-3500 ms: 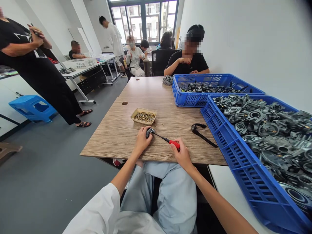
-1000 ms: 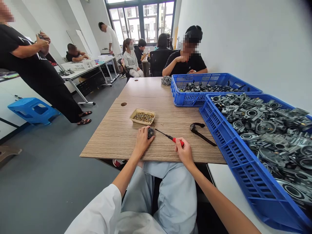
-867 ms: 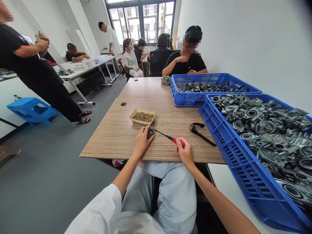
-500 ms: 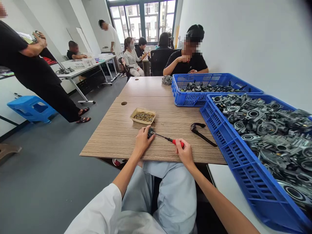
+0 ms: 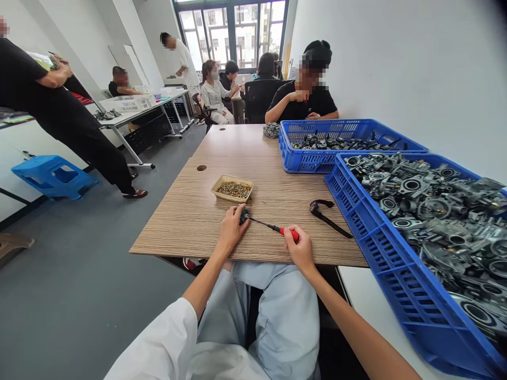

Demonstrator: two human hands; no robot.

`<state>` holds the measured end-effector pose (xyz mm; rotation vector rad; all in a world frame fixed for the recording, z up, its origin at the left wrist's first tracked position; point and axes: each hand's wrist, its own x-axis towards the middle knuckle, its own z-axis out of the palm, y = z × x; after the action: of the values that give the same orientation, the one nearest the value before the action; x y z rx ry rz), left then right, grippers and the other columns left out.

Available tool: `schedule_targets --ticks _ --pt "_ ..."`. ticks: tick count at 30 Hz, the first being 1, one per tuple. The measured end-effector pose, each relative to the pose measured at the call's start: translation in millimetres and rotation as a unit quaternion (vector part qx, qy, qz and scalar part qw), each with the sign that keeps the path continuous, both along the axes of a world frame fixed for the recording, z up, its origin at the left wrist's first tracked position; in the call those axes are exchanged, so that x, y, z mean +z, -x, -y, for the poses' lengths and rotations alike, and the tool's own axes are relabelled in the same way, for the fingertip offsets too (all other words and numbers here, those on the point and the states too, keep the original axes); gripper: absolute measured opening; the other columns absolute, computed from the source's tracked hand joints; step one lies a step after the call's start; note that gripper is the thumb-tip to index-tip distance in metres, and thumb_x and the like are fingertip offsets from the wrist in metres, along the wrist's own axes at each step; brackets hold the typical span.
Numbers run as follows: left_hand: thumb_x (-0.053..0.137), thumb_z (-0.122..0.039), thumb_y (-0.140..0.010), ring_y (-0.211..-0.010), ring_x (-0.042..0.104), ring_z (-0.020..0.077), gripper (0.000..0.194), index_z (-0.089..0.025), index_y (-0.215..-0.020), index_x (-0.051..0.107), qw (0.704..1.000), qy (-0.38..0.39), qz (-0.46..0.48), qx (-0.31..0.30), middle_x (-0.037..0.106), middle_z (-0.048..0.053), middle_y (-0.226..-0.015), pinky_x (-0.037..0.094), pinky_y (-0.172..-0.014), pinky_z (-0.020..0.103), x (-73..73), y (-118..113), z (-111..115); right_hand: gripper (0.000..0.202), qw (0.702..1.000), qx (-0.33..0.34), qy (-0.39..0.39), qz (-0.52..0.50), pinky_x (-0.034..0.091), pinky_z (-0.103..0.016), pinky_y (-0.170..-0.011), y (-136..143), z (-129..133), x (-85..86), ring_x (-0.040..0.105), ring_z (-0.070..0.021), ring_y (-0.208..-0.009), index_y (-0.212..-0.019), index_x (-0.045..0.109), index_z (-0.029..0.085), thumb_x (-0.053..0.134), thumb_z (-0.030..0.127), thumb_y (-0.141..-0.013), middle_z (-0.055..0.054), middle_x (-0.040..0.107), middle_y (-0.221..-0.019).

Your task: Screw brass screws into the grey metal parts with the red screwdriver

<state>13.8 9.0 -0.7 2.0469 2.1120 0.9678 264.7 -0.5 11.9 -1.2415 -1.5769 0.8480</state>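
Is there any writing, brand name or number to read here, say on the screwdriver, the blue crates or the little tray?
No readable text anywhere in view.
Screwdriver: no lettering visible on its red handle.
Blue crates: no label seen.
Tray of small screws: unmarked.
Metal parts: any markings too small to tell.

The left hand covers most of the small dark metal part it presses to the tabletop, so the part's shape cannot be made out, and where the screwdriver tip meets it is too small to tell. The right hand hides most of the screwdriver's red handle. The nearer blue crate is cut off by the right and bottom edges, the brass pieces in the small tray are too small to tell apart, and the faces of the people beyond are blurred.
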Motion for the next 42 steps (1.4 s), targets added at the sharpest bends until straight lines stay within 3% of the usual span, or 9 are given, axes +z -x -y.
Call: schedule_targets --ticks 15,22,30,39,42 --pt "0.064 -0.026 -0.095 -0.118 0.059 0.0266 0.053 -0.027 -0.146 0.052 1.0 0.001 0.0 0.017 0.06 0.009 -0.129 0.052 -0.101 0.038 -1.8 2.8 -1.1 0.037 0.997 0.038 -0.017 0.062 0.042 -0.028 -0.061 -1.3 -0.6 -1.4 0.055 -0.0165 -0.054 -0.081 0.057 0.024 0.053 0.054 -0.101 0.004 0.056 -0.057" --pt "0.063 -0.027 -0.096 -0.12 0.057 0.0262 0.051 -0.027 -0.146 0.052 0.999 0.005 0.003 0.037 0.059 0.009 -0.131 0.052 -0.101 0.037 -1.9 4.1 -1.7 0.028 0.991 0.042 -0.075 0.105 0.047 -0.03 -0.072 -1.4 -2.7 -8.4 0.066 -0.0214 -0.076 -0.101 0.061 0.023 0.059 0.05 -0.097 -0.003 0.072 -0.088" --pt "0.062 -0.027 -0.096 -0.119 0.058 0.0267 0.052 -0.028 -0.146 0.051 0.999 0.012 -0.003 0.037 0.059 0.009 -0.131 0.052 -0.1 0.038 -0.3 3.0 -0.9 0.037 0.993 0.053 -0.025 0.101 0.041 -0.028 -0.061 -1.1 -1.9 -7.2 0.053 -0.0164 -0.058 -0.081 0.057 0.023 0.052 0.054 -0.101 0.003 0.057 -0.06" --pt "0.062 -0.032 -0.097 -0.118 0.058 0.0266 0.051 -0.03 -0.147 0.05 0.998 0.008 0.006 0.058 0.059 0.009 -0.13 0.052 -0.096 0.037 0.0 1.3 -0.2 0.036 0.999 0.016 -0.014 0.048 0.041 -0.028 -0.059 -1.1 -0.1 -7.1 0.053 -0.0168 -0.056 -0.087 0.059 0.023 0.051 0.055 -0.102 0.003 0.057 -0.061" --pt "0.062 -0.032 -0.097 -0.118 0.058 0.0267 0.051 -0.03 -0.147 0.05 0.998 0.008 0.003 0.059 0.059 0.008 -0.129 0.052 -0.095 0.037 -1.1 1.7 -0.5 0.033 0.999 -0.006 -0.022 0.049 0.043 -0.029 -0.06 -1.8 -2.1 -9.5 0.057 -0.0183 -0.061 -0.095 0.059 0.022 0.054 0.055 -0.1 0.0 0.064 -0.072"
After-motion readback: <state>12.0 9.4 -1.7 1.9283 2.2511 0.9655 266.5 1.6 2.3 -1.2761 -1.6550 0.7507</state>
